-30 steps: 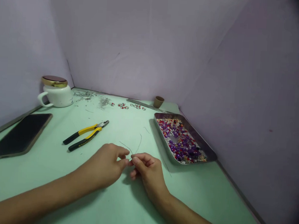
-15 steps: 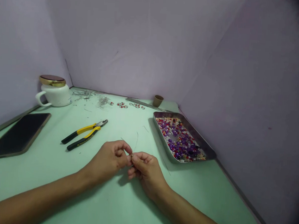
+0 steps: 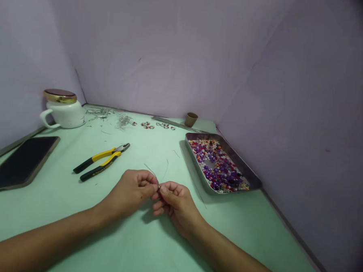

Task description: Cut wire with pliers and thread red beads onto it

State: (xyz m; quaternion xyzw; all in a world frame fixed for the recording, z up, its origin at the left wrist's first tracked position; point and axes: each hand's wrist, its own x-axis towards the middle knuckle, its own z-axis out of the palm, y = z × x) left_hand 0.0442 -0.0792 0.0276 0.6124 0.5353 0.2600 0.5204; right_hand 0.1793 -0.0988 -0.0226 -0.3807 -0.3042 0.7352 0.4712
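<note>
Just above the green tabletop, my left hand (image 3: 139, 189) and my right hand (image 3: 178, 203) meet fingertip to fingertip. Both are closed in a pinch on a small beaded wire piece (image 3: 159, 187), mostly covered by the fingers. Two thin wire ends (image 3: 151, 169) rise from it and spread apart. A pair of pliers (image 3: 102, 160) with yellow and black handles lies left of my left hand, its jaws pointing away. To the right of my right hand stands a metal tray (image 3: 203, 186) with purple, red, white and gold beads.
A dark phone (image 3: 22, 162) lies at the left, below a white mug (image 3: 67, 114) with a gold-rimmed lid. Wire scraps (image 3: 123, 120), several red-beaded rings (image 3: 147, 125), long wires (image 3: 173, 122) and a small brown cup (image 3: 191, 119) line the back. Walls enclose the table.
The two wire ends show more clearly above my fingers, spread in a V. My hands stay pinched together with slight finger movement. The view has shifted a little.
</note>
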